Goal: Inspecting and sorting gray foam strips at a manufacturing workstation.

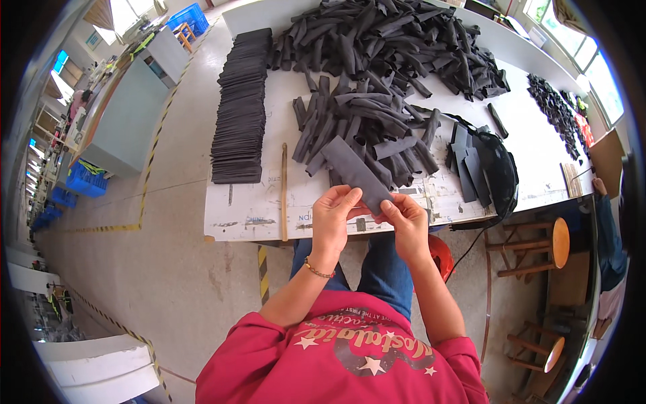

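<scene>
Dark strip (355, 172), one: pinched between fingers and thumbs of left hand (334, 214) and right hand (408, 221), over table (245, 205), before curled strips (377, 111). Step, apparently: flattening. Next calls for squared edges.

White counter (247, 205) was scuffed and stained near front edge. Left: long row of dark strips (241, 108), tightly packed. Right of row lay thin wooden stick (284, 195). Middle: curled dark pieces (367, 111) lay heaped; larger heap (397, 42) lay far. Right: flat dark pieces (465, 160) lay beside black rounded object (503, 168).
</scene>
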